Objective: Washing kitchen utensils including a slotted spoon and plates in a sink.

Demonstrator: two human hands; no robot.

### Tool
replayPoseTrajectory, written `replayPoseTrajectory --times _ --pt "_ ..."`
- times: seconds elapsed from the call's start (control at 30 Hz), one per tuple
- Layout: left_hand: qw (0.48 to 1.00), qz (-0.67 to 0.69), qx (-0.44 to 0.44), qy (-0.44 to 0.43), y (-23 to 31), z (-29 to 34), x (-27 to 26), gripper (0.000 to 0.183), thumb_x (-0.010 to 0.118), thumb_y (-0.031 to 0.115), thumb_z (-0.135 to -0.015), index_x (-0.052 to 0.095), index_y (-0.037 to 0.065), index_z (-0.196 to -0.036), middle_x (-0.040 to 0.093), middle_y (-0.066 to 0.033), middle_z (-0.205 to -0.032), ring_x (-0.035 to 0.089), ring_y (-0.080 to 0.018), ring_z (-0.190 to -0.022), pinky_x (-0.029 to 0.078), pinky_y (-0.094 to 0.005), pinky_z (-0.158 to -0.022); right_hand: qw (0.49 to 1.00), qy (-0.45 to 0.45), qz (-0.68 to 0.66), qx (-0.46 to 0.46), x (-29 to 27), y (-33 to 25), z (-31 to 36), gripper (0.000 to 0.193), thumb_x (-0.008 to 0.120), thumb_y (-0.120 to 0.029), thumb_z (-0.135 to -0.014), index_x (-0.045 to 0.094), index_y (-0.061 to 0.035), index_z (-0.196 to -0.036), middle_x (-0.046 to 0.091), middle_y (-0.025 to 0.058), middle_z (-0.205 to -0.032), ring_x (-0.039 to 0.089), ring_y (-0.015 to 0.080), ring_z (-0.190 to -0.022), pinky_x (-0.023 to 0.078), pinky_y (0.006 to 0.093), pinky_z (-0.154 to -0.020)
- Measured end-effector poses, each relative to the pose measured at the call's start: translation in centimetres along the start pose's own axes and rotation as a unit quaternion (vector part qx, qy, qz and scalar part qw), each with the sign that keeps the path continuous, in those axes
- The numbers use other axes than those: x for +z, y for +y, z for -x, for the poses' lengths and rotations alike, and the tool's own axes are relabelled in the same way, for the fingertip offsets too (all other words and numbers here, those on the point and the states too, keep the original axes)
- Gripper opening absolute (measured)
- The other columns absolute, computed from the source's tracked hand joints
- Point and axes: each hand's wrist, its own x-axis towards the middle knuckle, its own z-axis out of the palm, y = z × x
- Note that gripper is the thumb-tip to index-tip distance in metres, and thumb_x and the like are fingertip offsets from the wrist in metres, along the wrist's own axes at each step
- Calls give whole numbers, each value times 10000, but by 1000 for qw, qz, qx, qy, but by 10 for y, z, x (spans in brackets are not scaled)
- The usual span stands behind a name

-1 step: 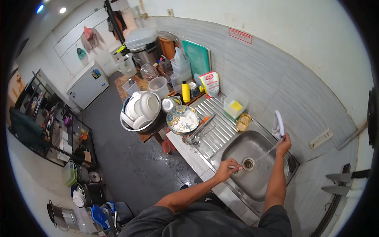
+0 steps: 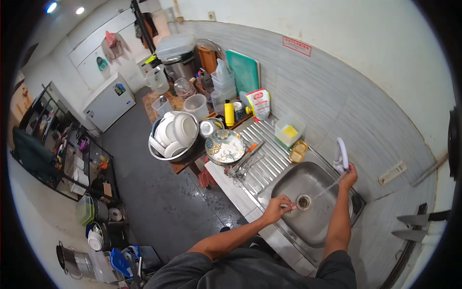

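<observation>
My left hand [image 2: 279, 209] is over the near left part of the steel sink [image 2: 312, 232], beside the drain [image 2: 303, 202]. Its fingers are pinched together on something small and thin that I cannot make out. My right hand [image 2: 348, 176] is closed around the lower end of a curved white tap hose [image 2: 342, 153] at the sink's far right. A thin stream of water [image 2: 327, 188] runs from beside that hand down toward the drain.
Left of the sink, the ribbed drainboard holds wet cutlery [image 2: 240, 169], a patterned plate [image 2: 225, 146], a yellow sponge [image 2: 290, 131] in a clear tub, and a gold-coloured dish [image 2: 298, 151]. Beyond stands a basin of white bowls [image 2: 174, 137]. Knives [image 2: 415, 217] hang on the right wall.
The whole view has shifted very slightly. Both hands keep their places at the sink, and the water still runs.
</observation>
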Motion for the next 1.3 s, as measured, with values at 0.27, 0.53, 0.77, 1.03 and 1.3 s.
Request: replayPoseTrajectory --times 0.27,0.53,0.77,1.03,1.3 --pt "996 80 -19 -21 14 7 -14 161 801 106 -910 804 43 -1058 643 -50 -995 656 -134 -863 558 -281 -727 996 90 9 13 -11 56 -37 215 669 -145 -987 720 10 -1127 756 170 -1043 729 283 -935 572 385 -861" --pt "999 28 36 -16 30 15 -37 158 785 81 -909 796 38 -1060 658 -71 -998 680 -157 -884 551 -293 -741 858 51 -205 469 20 -66 264 431 481 -462 -1089 592 -70 -1226 642 115 -1184 603 250 -1128 467 415 -994" --pt "982 0 171 -74 42 39 -31 198 763 10 -864 787 24 -1061 691 -101 -1032 703 -233 -973 553 -323 -872 591 -131 -647 464 -5 -186 294 434 406 -525 -1102 619 -154 -1179 675 22 -1198 616 173 -1164 502 335 -999" --pt "977 42 132 -164 49 54 -71 355 733 64 -911 719 49 -1266 720 -143 -1188 701 -275 -1076 548 -348 -953 719 -18 -593 361 -31 -235 274 357 510 -520 -1067 520 -194 -922 586 -18 -817 622 203 -800 547 374 -735" --pt "980 40 73 -178 36 80 -159 422 702 156 -984 625 75 -1391 662 -133 -1329 651 -255 -1228 534 -390 -1051 690 -13 -428 584 1 -201 318 391 410 -489 -1109 630 -167 -1128 454 -51 -654 339 118 -463 300 290 -462"
